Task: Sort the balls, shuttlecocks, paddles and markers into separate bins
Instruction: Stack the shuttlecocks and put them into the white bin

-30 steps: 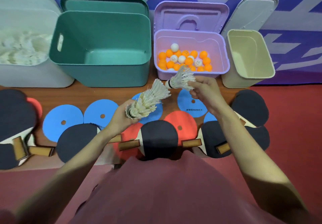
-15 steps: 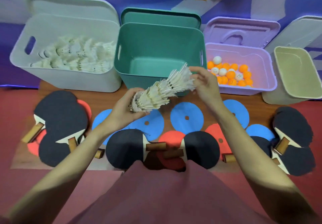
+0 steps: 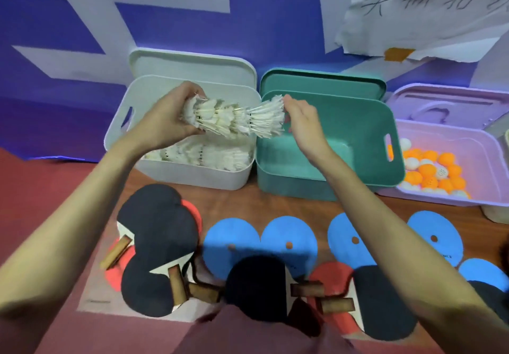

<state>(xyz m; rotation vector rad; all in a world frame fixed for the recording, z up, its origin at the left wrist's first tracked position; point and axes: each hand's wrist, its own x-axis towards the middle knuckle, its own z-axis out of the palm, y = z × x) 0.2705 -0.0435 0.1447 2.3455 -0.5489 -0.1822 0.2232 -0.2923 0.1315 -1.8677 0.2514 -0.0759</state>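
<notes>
A nested stack of white feather shuttlecocks [image 3: 234, 118] lies sideways in the air above the white bin [image 3: 192, 176], which holds several more shuttlecocks [image 3: 203, 158]. My left hand [image 3: 168, 121] grips the stack's left end. My right hand [image 3: 298, 118] pinches the feather skirt at its right end, over the rim of the empty green bin [image 3: 366, 166]. Orange and white balls [image 3: 432, 170] fill the purple bin [image 3: 484, 144] on the right. Black and red paddles [image 3: 159, 232] and blue round markers [image 3: 234, 240] lie on the mat near me.
Bin lids stand upright behind the white, green and purple bins against a blue and white wall. A corner of a beige bin [image 3: 495, 213] shows at the right edge. A paper sheet [image 3: 424, 12] hangs on the wall above.
Both hands have carried the shuttlecock stack up and to the left, from in front of the purple and green bins to above the white bin. The loose shuttlecock has joined the stack.
</notes>
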